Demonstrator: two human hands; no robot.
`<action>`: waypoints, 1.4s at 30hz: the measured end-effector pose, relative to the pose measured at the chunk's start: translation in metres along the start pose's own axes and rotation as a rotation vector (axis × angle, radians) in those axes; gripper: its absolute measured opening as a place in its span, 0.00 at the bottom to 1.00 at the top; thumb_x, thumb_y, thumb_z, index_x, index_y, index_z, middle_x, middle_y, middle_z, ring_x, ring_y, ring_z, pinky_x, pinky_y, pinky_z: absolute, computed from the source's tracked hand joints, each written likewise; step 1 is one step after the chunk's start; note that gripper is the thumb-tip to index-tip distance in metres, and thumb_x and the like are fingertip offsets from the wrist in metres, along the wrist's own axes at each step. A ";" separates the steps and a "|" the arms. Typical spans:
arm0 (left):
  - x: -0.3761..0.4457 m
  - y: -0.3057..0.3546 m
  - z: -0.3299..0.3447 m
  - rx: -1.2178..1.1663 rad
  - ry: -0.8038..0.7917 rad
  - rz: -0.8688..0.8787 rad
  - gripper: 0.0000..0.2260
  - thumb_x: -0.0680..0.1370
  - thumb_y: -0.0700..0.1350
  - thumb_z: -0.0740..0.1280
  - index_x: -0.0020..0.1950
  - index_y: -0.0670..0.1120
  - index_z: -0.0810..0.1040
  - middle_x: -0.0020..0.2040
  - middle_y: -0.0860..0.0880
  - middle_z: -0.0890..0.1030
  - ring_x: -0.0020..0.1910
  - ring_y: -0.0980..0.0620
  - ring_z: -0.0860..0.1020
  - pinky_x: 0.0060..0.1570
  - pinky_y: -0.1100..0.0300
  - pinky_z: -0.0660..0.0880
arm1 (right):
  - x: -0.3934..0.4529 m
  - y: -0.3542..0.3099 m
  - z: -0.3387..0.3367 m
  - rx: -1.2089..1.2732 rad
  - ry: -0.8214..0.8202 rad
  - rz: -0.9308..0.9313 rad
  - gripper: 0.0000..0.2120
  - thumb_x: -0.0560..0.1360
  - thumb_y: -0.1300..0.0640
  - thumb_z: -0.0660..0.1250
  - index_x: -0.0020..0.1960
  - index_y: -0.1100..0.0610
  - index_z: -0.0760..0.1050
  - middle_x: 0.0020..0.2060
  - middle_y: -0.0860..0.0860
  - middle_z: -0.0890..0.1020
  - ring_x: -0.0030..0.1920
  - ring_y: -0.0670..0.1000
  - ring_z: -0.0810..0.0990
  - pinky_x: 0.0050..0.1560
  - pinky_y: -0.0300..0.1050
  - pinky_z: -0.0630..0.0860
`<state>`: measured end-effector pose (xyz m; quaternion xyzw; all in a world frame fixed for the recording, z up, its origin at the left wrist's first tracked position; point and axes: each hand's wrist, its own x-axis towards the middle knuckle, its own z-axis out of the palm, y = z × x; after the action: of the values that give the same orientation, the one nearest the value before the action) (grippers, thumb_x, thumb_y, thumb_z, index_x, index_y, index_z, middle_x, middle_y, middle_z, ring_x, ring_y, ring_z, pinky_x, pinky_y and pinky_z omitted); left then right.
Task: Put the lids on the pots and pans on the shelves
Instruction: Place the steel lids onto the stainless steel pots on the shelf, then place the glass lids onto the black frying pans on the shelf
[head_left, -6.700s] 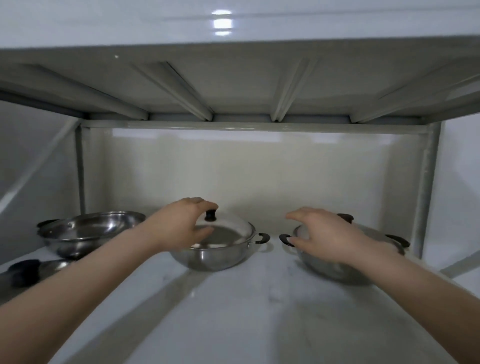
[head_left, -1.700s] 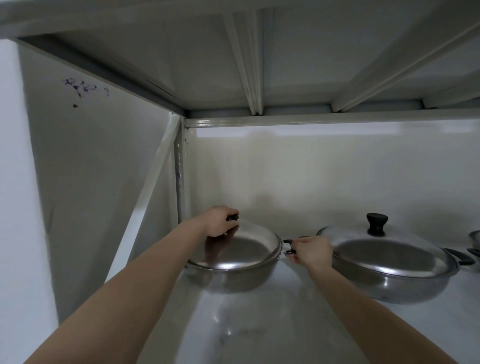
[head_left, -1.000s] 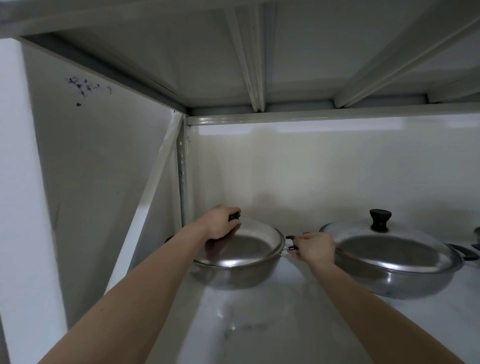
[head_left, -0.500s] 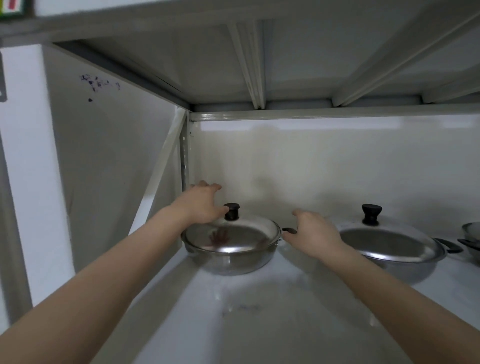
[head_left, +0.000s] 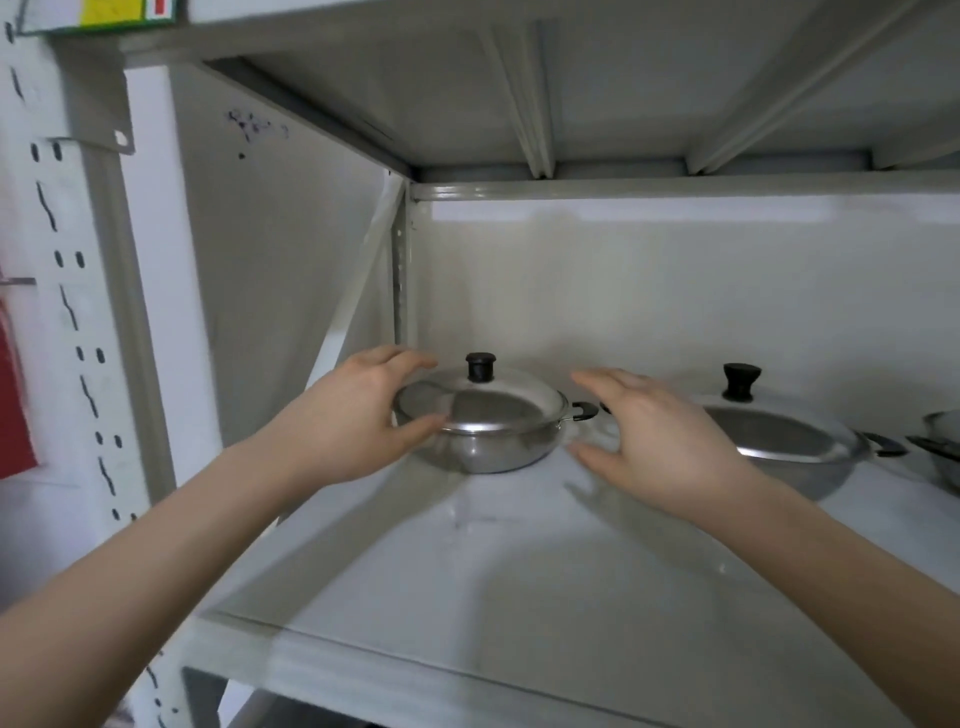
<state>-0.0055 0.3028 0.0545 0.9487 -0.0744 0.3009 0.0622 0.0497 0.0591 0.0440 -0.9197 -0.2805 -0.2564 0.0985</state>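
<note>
A small steel pan (head_left: 483, 447) stands at the back left of the shelf (head_left: 519, 582), near the corner post. Its lid (head_left: 493, 402) sits on it, level and closed all around the rim, and the black knob (head_left: 480, 366) of the lid points straight up. One black side handle (head_left: 586, 410) of the pan points to the right, so the long axis of the pan runs left to right, along the back wall. The opposite handle is hidden behind the left hand.

The left hand (head_left: 353, 421) is at the left side of this pan. Its fingers are almost straight and spread, with the upper fingers above the edge of the lid and the thumb (head_left: 415, 428) near the rim below. The grip is open and holds nothing; I cannot tell if the fingertips touch the metal or only hover close to it.

The right hand (head_left: 660, 441) is to the right of the pan, in front of the gap between the two pans. Its fingers are also straight and relaxed, pointing to the left toward the side handle, but apart from it. This grip is open too and it carries nothing.

A bigger pan (head_left: 789, 462) stands to the right on the same shelf, partly hidden by the right hand. Its own lid (head_left: 769, 431) is in place, with a black knob upright, and a black handle (head_left: 883, 444) sticks out to the right. At the far right edge a part of one more steel pot (head_left: 945, 441) is visible, but it is cut by the border. The picture is a little blurred.
</note>
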 end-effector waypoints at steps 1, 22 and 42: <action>-0.005 0.001 -0.001 -0.001 0.006 0.003 0.26 0.74 0.56 0.66 0.69 0.50 0.68 0.66 0.51 0.73 0.64 0.50 0.72 0.62 0.59 0.68 | -0.005 -0.003 -0.001 0.000 0.007 -0.009 0.30 0.73 0.47 0.65 0.72 0.51 0.61 0.69 0.49 0.71 0.67 0.54 0.70 0.65 0.49 0.69; -0.161 -0.008 -0.032 -0.094 0.004 0.132 0.22 0.74 0.56 0.64 0.68 0.54 0.68 0.65 0.57 0.73 0.58 0.55 0.72 0.55 0.67 0.63 | -0.143 -0.128 -0.014 0.052 0.110 0.074 0.29 0.73 0.46 0.66 0.72 0.49 0.63 0.70 0.45 0.70 0.70 0.48 0.66 0.68 0.42 0.62; -0.308 -0.054 0.138 -0.265 0.001 -0.047 0.18 0.72 0.53 0.66 0.62 0.53 0.73 0.55 0.63 0.72 0.51 0.62 0.72 0.51 0.72 0.64 | -0.260 -0.151 0.196 0.185 0.119 0.081 0.25 0.70 0.48 0.67 0.65 0.55 0.72 0.59 0.51 0.80 0.58 0.44 0.71 0.58 0.39 0.70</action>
<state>-0.1672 0.3648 -0.2400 0.9335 -0.0914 0.2873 0.1941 -0.1388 0.1266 -0.2539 -0.9005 -0.2592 -0.2793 0.2096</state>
